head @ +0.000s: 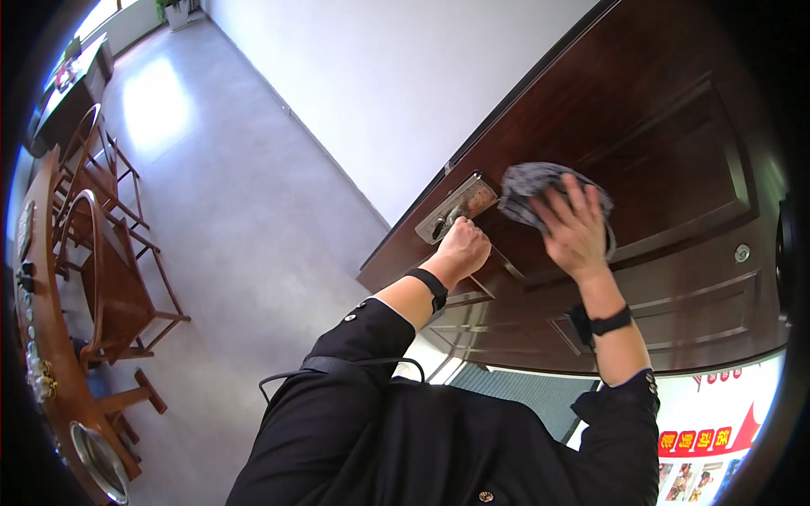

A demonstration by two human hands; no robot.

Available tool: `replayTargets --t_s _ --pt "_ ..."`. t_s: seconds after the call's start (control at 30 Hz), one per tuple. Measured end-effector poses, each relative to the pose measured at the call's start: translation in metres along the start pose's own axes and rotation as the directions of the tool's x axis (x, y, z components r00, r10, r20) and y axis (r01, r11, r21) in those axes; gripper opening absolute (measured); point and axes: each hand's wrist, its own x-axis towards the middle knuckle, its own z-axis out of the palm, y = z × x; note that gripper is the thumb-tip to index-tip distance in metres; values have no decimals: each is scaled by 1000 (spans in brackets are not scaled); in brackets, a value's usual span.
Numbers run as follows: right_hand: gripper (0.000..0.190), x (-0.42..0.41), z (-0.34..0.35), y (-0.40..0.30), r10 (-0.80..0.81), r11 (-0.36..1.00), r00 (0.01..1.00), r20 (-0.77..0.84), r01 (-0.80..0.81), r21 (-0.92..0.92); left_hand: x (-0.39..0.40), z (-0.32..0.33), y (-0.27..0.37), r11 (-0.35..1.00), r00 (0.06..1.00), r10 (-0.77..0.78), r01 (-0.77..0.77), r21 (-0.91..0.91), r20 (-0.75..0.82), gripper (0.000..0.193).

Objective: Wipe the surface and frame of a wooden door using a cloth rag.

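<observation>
A dark brown panelled door (639, 158) stands before me, with a metal handle plate (457, 207) near its edge. My left hand (465, 246) is closed around the door handle (454, 218), its wrist in a black band. To the right of the plate, my right hand (574, 224) lies spread over a crumpled grey patterned cloth (535, 183), pressing it to the door's surface; the hand is slightly blurred. Its wrist carries a black band too. The underside of the cloth is hidden. A round metal fitting (742, 253) sits farther right on the door.
At the left, wooden chairs (120, 284) stand beside a long wooden table (54, 316) with a metal basin (98, 462) and small items. A white wall (380, 82) meets the grey floor (240, 221) beyond the door. Red signs with writing (696, 438) show at lower right.
</observation>
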Motion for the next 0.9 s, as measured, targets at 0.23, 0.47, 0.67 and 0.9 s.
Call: replayTargets --t_s 0.23,0.47,0.67,0.9 --pt "55 -16 -94 112 219 834 861 -459 -409 -371 2 -6 -1 1000 991 7 -10 25 131 20" --pt "46 77 -106 116 184 739 735 -652 -541 -402 7 -6 4 999 993 -17 11 51 119 22" --pt "46 27 0 6 145 978 975 -166 -166 -123 7 4 -2 998 995 -12 6 56 100 22" --pt "34 -61 110 -87 127 985 990 -65 -118 125 10 19 -11 999 976 -29 33 13 -216 21"
